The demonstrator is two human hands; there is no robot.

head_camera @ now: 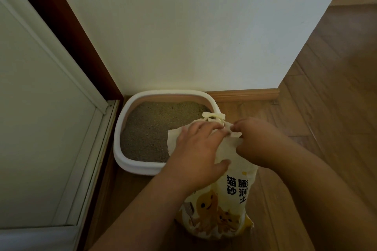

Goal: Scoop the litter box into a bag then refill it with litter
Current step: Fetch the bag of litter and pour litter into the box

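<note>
While the litter box (pixel 122 138) sits in the far left corner where the wall meets the door frame, both hands work at the top of a yellow cat litter bag (pixel 228 199) standing upright on the wooden floor (pixel 336 87), just near and right of the box. The bag's upper edge overlaps the box's near right rim. Grey litter (pixel 151 128) already covers the bottom of the box, and no scoop or waste bag is in view, so this looks like the refill step, at the stage of getting the bag open.

The left hand (pixel 195 149) lies palm-down over the bag's folded top, fingers curled onto the material and thumb stretched toward the right across its face. The right hand (pixel 257 138) meets it from the right, fingertips pinched on a pale strip at the bag's mouth (pixel 214 117), which may be a tie or seal; its exact nature is unclear. Both forearms reach in from the near edge.

Next, the mouth likely has to be freed and spread, then the bag lifted and tipped over the box.
</note>
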